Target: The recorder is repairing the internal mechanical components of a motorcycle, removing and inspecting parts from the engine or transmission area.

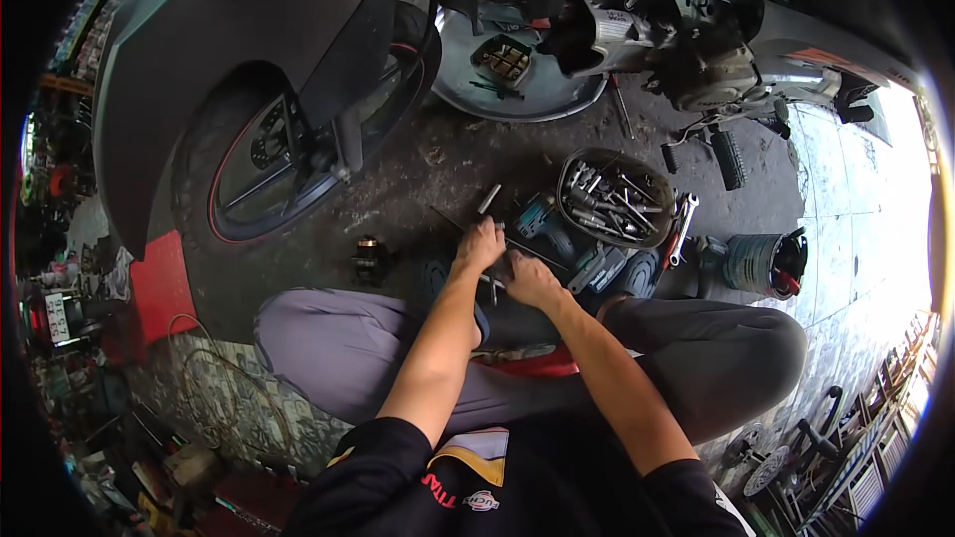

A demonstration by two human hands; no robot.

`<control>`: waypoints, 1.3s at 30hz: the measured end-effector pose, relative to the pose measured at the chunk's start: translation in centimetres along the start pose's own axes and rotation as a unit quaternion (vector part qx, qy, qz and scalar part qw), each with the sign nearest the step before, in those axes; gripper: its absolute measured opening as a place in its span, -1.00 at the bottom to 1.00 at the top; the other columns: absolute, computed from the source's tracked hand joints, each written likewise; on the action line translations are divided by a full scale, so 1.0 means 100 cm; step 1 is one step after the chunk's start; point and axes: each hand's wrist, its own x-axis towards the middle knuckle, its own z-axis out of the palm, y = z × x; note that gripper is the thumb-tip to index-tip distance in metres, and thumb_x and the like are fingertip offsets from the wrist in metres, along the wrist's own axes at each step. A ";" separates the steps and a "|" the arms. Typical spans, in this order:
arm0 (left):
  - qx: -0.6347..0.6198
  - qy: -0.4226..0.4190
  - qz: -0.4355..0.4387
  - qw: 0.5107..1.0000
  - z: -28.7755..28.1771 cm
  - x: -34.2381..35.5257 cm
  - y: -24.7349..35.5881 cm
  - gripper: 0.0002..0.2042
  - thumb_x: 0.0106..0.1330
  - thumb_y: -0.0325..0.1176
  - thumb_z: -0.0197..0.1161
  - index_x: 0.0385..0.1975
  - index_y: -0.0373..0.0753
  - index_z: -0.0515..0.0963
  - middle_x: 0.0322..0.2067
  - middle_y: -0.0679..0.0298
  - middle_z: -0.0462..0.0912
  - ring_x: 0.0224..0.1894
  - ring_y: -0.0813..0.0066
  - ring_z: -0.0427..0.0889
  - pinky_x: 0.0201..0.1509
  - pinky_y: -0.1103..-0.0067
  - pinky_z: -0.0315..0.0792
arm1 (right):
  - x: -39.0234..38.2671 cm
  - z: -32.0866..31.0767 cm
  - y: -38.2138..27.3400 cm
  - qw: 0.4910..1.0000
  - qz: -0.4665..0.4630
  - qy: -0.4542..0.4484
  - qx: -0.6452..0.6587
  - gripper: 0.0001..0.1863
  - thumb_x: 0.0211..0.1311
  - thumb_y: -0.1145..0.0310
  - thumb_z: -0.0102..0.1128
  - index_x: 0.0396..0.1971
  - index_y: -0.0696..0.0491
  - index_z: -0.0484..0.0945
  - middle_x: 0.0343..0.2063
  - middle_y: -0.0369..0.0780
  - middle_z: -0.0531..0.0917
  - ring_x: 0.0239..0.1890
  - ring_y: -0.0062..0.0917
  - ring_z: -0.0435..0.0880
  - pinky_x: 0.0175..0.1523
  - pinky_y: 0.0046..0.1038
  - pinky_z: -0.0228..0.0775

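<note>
In the head view, the left hand (pixel 480 244) curls round a silver cylindrical metal tool (pixel 488 201) between the grey-trousered knees (pixel 766 348), the right hand's (pixel 534 281) grip unclear, while a dark oval tool-filled bin (pixel 609 239) sits nearby, probably for easy reach.
</note>
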 end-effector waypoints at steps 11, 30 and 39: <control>-0.397 0.071 0.169 0.899 -0.195 0.121 0.118 -0.65 0.48 -0.14 0.18 0.00 -0.32 0.52 -0.44 0.17 0.69 -0.32 0.34 0.70 -0.22 0.37 0.56 | 0.158 -0.119 -0.022 0.914 -0.191 0.356 0.042 -0.81 0.41 0.37 0.11 -0.13 0.19 0.52 -0.39 0.13 0.63 -0.29 0.18 0.63 -0.24 0.04 0.49; -0.150 0.437 0.360 0.811 -0.224 0.195 0.147 -0.82 0.41 -0.33 0.27 -0.14 -0.29 0.63 -0.18 -0.12 0.69 -0.09 -0.17 0.67 -0.07 0.12 0.53 | 0.265 -0.182 -0.028 0.684 -0.443 0.472 -0.337 -0.75 0.17 0.45 0.12 -0.17 0.17 0.65 -0.23 -0.01 0.71 -0.07 -0.09 0.67 0.09 -0.22 0.52; -0.196 0.379 0.280 0.860 -0.235 0.171 0.170 -0.80 0.34 -0.36 0.23 -0.15 -0.32 0.63 -0.32 -0.19 0.70 -0.21 -0.25 0.69 -0.18 0.08 0.53 | 0.238 -0.145 -0.062 0.885 -0.178 0.402 0.155 -0.49 0.62 0.15 -0.20 -0.13 0.33 0.59 -0.21 0.18 0.69 -0.11 0.02 0.67 -0.02 -0.11 0.49</control>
